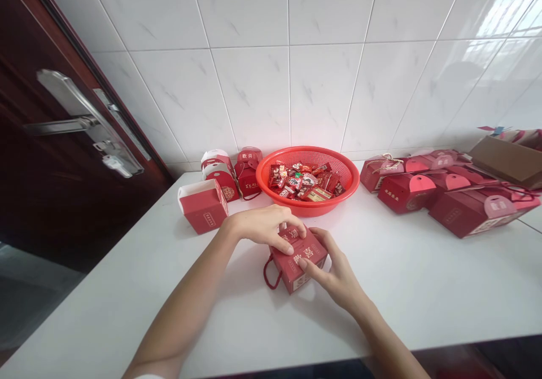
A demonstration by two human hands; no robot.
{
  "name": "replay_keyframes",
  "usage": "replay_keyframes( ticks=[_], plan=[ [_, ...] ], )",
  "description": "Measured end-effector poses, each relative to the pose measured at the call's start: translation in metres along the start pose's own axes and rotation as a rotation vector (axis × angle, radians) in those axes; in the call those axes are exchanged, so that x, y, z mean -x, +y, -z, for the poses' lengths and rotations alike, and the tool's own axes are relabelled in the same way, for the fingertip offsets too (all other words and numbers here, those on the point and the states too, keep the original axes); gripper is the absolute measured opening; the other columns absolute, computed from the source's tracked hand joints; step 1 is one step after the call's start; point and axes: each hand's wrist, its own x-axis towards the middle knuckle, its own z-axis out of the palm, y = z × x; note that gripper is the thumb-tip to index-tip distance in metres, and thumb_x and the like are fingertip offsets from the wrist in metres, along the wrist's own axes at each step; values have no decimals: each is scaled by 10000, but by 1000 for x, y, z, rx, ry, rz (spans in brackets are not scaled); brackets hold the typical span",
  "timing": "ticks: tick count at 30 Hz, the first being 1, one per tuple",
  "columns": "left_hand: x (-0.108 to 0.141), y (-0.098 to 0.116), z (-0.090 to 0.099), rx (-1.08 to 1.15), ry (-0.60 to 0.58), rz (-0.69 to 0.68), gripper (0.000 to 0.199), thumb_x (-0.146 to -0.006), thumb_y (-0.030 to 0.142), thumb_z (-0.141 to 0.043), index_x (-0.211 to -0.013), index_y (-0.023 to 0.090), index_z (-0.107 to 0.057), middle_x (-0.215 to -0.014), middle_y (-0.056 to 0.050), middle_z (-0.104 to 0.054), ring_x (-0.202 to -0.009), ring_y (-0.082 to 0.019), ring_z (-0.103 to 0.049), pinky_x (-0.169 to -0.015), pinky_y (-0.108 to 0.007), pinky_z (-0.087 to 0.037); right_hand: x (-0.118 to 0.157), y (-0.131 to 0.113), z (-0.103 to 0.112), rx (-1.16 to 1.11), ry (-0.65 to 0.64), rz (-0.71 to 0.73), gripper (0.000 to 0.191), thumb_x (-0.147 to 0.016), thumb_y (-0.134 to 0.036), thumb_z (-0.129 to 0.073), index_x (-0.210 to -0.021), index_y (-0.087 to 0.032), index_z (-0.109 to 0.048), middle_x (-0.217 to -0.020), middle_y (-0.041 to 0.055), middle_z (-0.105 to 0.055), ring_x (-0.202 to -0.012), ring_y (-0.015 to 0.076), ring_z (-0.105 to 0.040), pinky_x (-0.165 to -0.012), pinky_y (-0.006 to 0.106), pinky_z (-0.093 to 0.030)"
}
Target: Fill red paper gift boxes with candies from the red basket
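A small red gift box [292,265] with pale printed characters lies on the white table in front of me. A dark red cord handle [271,277] loops out from its left side. From above and behind, my left hand [265,226] grips the box, its thumb on the printed face. My right hand [336,271] holds the right side, thumb on top and fingers along the far edge. Just beyond the box stands a red plastic basket [265,187] with wrapped candies [305,181] in it.
Left of the basket stand an open red box [205,215] and more red boxes [248,173]. Several red boxes [409,192] are grouped at the right, near a brown cardboard box [508,156]. A tiled wall [254,96] runs behind; a dark door [51,170] is at left.
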Motion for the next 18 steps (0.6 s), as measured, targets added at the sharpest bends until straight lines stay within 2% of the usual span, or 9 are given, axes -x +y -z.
replay_keyframes(
  ticks=[6, 12, 18],
  plan=[
    [1, -2, 1, -23, -12, 0, 443, -794, 417, -761, -1215, 294, -702, -1085, -39, -627, -1035, -236, -603, -804, -270, -443, -1, 1, 0, 1, 25, 19, 520, -860, -478, -710, -1271, -216, -527, -1250, 100, -690, -1093, 255, -684, -896, 366, -576],
    [0, -4, 1, -15, 0, -47, 360, -850, 281, -680, -1209, 266, -711, -1103, -47, -656, -1001, -203, -629, -830, -253, -461, -1, 2, 0, -18, 11, 13, 520, -863, -482, -704, -1275, -222, -522, -1258, 95, -680, -1104, 252, -674, -909, 365, -571],
    [-1, -6, 1, 13, -11, -46, 380, -839, 280, -694, -1218, 266, -700, -1144, -43, -657, -1036, -204, -634, -838, -242, -479, 0, 3, 0, -36, -5, 3, 535, -868, -479, -707, -1296, -225, -510, -1293, 97, -656, -1154, 257, -647, -944, 372, -556]
  ],
)
